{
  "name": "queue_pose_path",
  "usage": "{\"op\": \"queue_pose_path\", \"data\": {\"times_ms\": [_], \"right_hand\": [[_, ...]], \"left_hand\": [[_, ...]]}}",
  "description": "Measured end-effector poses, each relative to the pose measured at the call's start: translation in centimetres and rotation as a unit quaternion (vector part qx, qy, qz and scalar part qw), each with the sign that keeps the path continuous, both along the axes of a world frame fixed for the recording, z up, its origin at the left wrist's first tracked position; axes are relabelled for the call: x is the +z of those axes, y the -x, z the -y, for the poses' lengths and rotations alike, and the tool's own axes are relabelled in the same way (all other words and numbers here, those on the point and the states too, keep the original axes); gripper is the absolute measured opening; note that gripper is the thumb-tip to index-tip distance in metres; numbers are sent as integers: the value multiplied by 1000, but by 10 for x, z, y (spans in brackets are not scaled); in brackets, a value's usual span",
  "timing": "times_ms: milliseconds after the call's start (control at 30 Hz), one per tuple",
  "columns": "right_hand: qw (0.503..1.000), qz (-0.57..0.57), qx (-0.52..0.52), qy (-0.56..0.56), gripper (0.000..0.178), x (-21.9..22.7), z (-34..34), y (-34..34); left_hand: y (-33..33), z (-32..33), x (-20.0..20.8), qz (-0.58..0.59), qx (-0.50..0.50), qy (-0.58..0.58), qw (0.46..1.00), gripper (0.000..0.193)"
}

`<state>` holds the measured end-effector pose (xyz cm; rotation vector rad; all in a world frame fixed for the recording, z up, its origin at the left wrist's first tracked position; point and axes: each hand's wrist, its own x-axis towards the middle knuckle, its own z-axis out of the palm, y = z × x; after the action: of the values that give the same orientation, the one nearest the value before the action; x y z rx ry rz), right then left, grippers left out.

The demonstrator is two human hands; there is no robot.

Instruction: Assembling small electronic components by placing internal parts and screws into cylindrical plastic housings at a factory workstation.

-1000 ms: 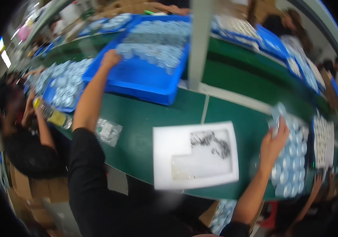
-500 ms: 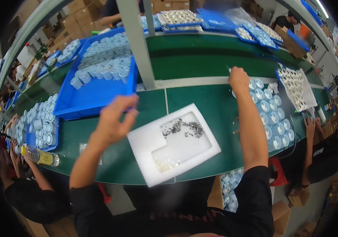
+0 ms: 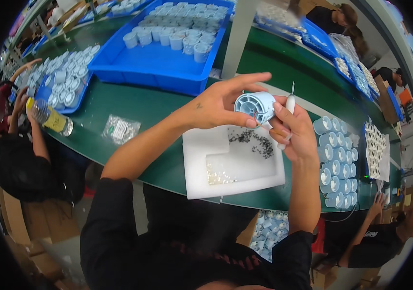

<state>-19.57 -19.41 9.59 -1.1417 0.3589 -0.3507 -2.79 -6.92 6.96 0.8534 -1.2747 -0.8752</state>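
Note:
A light-blue round plastic housing (image 3: 252,107) with spoke-like ribs inside is between my two hands, tilted on its side. My left hand (image 3: 211,105) grips it between thumb and fingers, other fingers stretched out. My right hand (image 3: 297,129) is closed round a white-handled screwdriver (image 3: 290,104), tip upward, and its fingertips also touch the housing. Below them lies a white foam tray (image 3: 196,169) with a recess. Small dark parts, like screws (image 3: 260,144), are scattered in its far end, and tiny pale bits (image 3: 216,178) in its near left corner.
A blue bin (image 3: 143,77) of housings stands at the back left, near a metal post (image 3: 238,41). A clear plastic bag (image 3: 121,129) lies left of the foam. Housings stand in rows (image 3: 334,159) at right. A bottle (image 3: 49,117) and co-workers flank the bench.
My hands have come together over the foam tray. A housing is now in my left hand, and the screwdriver shows clearly in my right. The view has shifted.

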Motion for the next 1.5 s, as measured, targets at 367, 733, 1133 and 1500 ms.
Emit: {"op": "queue_pose_path", "data": {"times_ms": [367,733,1133,1500], "right_hand": [[994,61,0,87,58,-73,39,31],[983,-42,58,171,34,-83,-17,31],[940,-174,30,293,13,-79,-38,24],[939,-171,23,296,11,-78,-39,24]], "left_hand": [[-18,-35,-64,-81,153,-121,977,32],[-28,-38,-63,-255,144,-88,952,27],[-36,-30,-78,-220,70,30,972,22],[-47,-30,-89,-225,-27,77,971,17]]}}
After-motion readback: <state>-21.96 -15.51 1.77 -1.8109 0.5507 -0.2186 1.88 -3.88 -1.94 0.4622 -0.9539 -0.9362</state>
